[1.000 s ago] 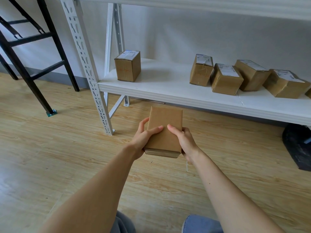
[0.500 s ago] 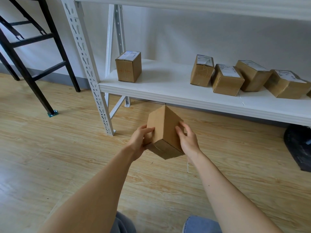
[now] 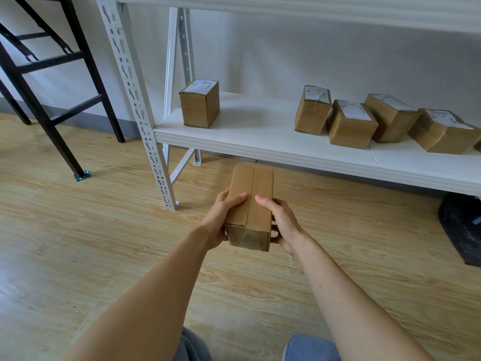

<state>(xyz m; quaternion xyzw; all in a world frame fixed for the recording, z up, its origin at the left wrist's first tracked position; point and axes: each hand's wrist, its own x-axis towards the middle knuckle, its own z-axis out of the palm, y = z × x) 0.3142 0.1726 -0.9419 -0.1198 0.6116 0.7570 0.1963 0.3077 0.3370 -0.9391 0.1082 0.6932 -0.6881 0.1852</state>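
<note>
The far end and underside of the cardboard box (image 3: 251, 201) are out of sight, and so are most of the fingers wrapped round its sides. The left hand (image 3: 221, 220) grips its left edge with the thumb laid across the top. The right hand (image 3: 282, 225) clasps the right edge the same way, fingers curled beneath. The box hangs above the wooden floor (image 3: 104, 243), just nearer than the front lip of the white shelf (image 3: 260, 142). Its taped seam faces up, and no label shows on the faces I can see.

At the right edge a brown corner (image 3: 478, 145) on the shelf is cut off, probably another box. Below the shelf a dark object (image 3: 460, 227) is half hidden and I cannot tell what it is. A black frame (image 3: 52, 74) at far left is cropped too.

Each shelf box wears a white printed label on top, but the print is too small to read. Faint reddish marks on the lone box (image 3: 199, 105) are illegible.

Counted: one box in hand and five whole on the shelf, the lone one at left and a cluster of four (image 3: 350, 125) at right.
</note>
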